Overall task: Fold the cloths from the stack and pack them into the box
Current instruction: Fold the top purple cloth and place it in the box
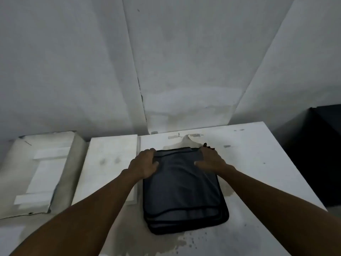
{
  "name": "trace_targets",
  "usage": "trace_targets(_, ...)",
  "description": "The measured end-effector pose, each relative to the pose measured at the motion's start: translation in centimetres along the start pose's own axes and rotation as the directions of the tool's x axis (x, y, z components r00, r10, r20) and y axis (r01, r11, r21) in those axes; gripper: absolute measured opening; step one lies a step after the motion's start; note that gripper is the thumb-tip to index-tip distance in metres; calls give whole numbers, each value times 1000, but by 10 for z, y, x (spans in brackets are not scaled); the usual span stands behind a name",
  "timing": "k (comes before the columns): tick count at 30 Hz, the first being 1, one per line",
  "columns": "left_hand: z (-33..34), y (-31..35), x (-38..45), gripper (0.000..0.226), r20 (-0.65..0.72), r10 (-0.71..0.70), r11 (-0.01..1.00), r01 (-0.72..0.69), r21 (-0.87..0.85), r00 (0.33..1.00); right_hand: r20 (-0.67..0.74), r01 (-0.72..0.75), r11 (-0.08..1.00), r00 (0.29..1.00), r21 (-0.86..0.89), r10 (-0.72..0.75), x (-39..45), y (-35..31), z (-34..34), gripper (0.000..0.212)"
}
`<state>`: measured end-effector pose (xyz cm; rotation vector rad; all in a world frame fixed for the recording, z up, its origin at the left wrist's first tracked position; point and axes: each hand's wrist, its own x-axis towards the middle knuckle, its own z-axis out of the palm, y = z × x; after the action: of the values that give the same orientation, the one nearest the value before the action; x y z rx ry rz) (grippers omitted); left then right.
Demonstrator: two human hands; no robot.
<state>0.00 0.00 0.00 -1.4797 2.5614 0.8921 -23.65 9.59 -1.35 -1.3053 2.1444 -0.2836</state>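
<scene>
A stack of dark grey cloths (pixel 181 191) with black stitched edges lies flat on the white table (pixel 258 172), in the middle of the view. My left hand (pixel 145 163) rests on the stack's far left corner, fingers curled over the top cloth's edge. My right hand (pixel 211 159) grips the far right corner of the same top cloth. Both arms reach forward from the bottom of the frame. A shallow white box (pixel 42 170) sits to the far left, lined with white paper.
A flat white board or lid (pixel 108 167) lies between the box and the table. A dark cabinet (pixel 317 154) stands to the right of the table. A white paper-covered wall rises behind. The tabletop is stained near its front edge.
</scene>
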Motion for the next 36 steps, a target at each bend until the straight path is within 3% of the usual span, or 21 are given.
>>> trace_targets(7,23,-11,42,41,70,-84,996,83,12,994,47,-32,999,998,-40,34,40,26,-5,14)
trace_targets(11,42,-28,65,52,106,-138,990,136,22,985,81,-27,988,996,-154,40,62,38,3,41)
trace_targets(16,61,-45,88,59,117,-143,988,136,71,983,53,45,973,998,-224,-34,89,48,13,54)
trace_targets(22,57,-35,97,45,80,-154,974,137,183,985,0,38,947,999,-319,-40,98,52,15,33)
trace_targets(29,45,-29,94,3,90,-129,991,126,34,988,-55,34,983,997,-183,-45,93,62,15,20)
trace_targets(36,29,-31,68,16,26,-155,988,155,-19,988,-85,61,997,994,-53,-65,64,66,6,3)
